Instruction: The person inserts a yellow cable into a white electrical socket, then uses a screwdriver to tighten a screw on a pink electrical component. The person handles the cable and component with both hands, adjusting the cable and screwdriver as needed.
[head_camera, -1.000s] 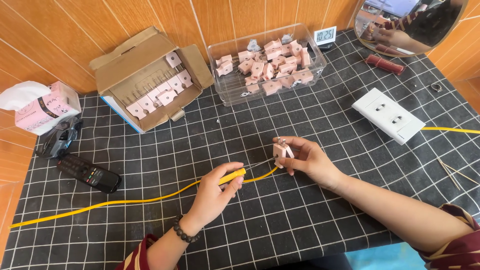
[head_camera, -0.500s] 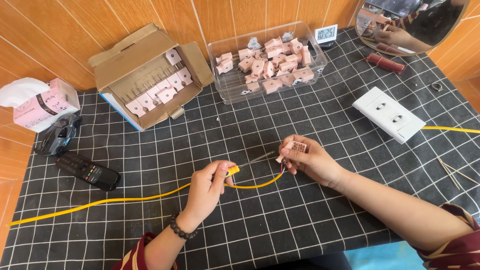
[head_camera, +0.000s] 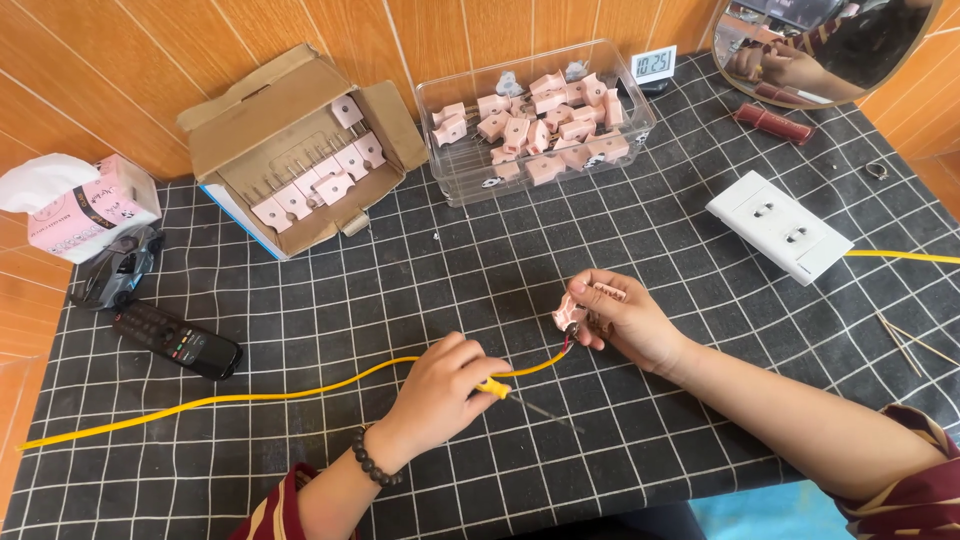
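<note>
The left hand (head_camera: 445, 385) is now closed around a yellow-handled screwdriver (head_camera: 505, 393); half a second ago its fingers pinched only the yellow cable, and no shaft showed. The thin metal shaft now lies low over the black grid mat (head_camera: 300, 300), its tip pointing right and toward the person, away from the plug. Judged from that, the tool has only just been taken up and is not yet brought to the work. The right hand (head_camera: 625, 320) has stayed in nearly the same place, fingers clamped on a pink plug (head_camera: 572, 312) held just above the mat at centre; whether the plug is one piece or two I cannot tell. The plug's cable end faces down and left, where bared red and dark wire ends (head_camera: 566, 343) enter it. The yellow cable (head_camera: 300, 392) has its long axis left to right: from the plug it curves under the left hand and runs across the mat to the far left edge. It lies flatter and lower than a second ago. Behind, well apart from both hands, stand a cardboard box (head_camera: 290, 160) and a clear tub (head_camera: 540, 130), each with more pink plugs. A white socket strip (head_camera: 780, 225) lies to the right, a remote (head_camera: 175, 340) to the left.
</note>
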